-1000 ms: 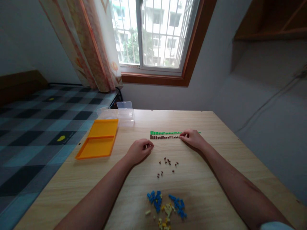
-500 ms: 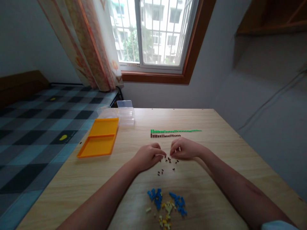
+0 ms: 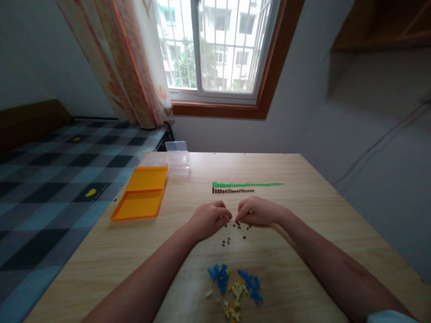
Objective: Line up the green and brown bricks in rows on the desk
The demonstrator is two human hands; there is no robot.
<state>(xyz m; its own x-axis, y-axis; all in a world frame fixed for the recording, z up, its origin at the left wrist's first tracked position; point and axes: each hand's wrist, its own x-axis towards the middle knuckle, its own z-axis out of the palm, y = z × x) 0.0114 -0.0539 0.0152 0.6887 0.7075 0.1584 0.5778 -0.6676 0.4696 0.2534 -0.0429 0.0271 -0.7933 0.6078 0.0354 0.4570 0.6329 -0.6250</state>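
My left hand and my right hand rest close together on the wooden table, fingers curled and pinched over a small scatter of brown bricks. What each pinch holds is too small to see. Just beyond the hands lie a long row of green bricks and, beneath it, a shorter row of brown bricks. Nearer to me sits a loose pile of blue bricks with several yellow bricks mixed in below.
An open orange tray lies at the table's left, with a clear plastic box behind it. A bed with a checked cover stands left of the table. A window and curtain are on the far wall.
My right hand came back from the end of the brown row to the loose brown bricks. My left hand moved right to meet it. Both now pinch over the scatter.
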